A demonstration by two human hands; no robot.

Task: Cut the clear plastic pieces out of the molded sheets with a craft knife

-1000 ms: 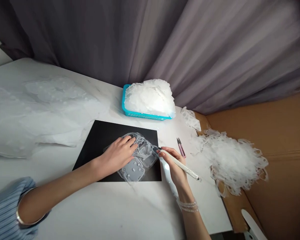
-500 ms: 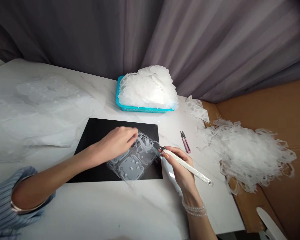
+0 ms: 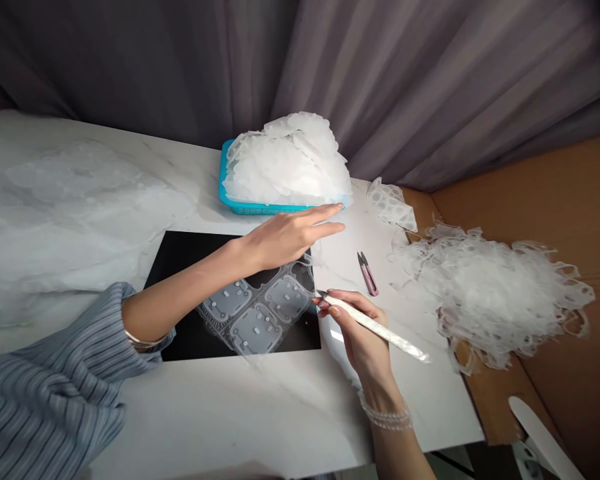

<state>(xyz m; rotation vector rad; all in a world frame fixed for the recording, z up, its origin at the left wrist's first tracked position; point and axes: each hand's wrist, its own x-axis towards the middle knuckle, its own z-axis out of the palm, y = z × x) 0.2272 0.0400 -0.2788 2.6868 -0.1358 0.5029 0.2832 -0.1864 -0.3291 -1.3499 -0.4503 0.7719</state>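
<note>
A translucent moulded sheet (image 3: pixel 253 313) with several square pads lies on a black mat (image 3: pixel 180 257). My left hand (image 3: pixel 290 233) hovers over the mat's far right corner, fingers stretched out toward the right, just in front of the turquoise basket (image 3: pixel 227 193). A thin wisp of translucent trim (image 3: pixel 307 259) shows under that hand; whether the fingers hold it I cannot tell. My right hand (image 3: pixel 360 333) is closed on a white pen-shaped knife (image 3: pixel 380 328), its tip at the mat's right edge beside the sheet.
The basket is heaped with white translucent pieces (image 3: pixel 290 160). Pink snips (image 3: pixel 367 272) lie right of the mat. A large pile of white trimmings (image 3: pixel 490 293) sits on brown cardboard (image 3: pixel 555 213) at the right. Crumpled clear plastic (image 3: pixel 65 213) covers the white table's left side. Grey curtain behind.
My left hand lifted off the sheet, pulled the outer trim loose, and swung to the right with fingers extended. The sheet's pads now lie bare. My right hand and knife barely moved.
</note>
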